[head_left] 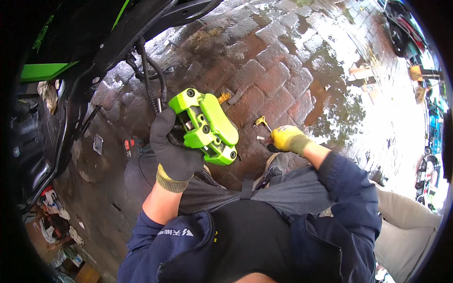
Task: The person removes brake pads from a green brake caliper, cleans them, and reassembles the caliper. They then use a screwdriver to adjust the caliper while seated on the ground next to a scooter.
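My left hand, in a dark glove, grips a bright green brake caliper and holds it above the wet brick paving. A black hose runs from the caliper up to the dark vehicle body at the upper left. My right hand, in a yellow glove, reaches down to the paving. Its fingers close near a small metal part, beside a yellow-handled tool. Whether it grips anything is hidden.
A black and green vehicle body fills the upper left. A small yellow piece lies on the bricks behind the caliper. Puddles cover the paving at right. Rags and litter lie at the lower left. Parked vehicles stand far right.
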The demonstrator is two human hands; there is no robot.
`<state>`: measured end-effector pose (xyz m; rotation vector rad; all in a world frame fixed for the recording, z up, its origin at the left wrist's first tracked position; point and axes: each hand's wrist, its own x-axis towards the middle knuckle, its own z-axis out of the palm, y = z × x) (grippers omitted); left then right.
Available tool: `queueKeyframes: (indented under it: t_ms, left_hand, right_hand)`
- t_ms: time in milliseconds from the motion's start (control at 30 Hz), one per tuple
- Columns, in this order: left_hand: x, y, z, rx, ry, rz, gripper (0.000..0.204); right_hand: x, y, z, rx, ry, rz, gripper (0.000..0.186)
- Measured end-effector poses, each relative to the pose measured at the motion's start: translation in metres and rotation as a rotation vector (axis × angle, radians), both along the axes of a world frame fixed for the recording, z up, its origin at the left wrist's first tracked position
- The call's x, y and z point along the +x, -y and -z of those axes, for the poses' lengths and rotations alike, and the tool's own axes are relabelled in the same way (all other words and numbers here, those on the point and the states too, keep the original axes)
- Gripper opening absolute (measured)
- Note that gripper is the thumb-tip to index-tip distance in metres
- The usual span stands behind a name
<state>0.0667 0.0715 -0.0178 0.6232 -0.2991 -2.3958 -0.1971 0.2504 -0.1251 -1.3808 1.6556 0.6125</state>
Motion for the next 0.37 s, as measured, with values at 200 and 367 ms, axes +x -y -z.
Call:
queueKeyframes:
  t_ms: [200, 367]
  left_hand:
    - [0.021, 0.003, 0.006, -0.114, 0.122, -0.087, 0.068]
    - [0.028, 0.002, 0.006, -0.081, 0.217, -0.212, 0.072]
  right_hand:
    - [0.043, -0.014, 0.117, -0.077, -0.162, -0.157, 0.025]
    - [0.058, -0.003, 0.165, 0.038, -0.237, -0.095, 0.026]
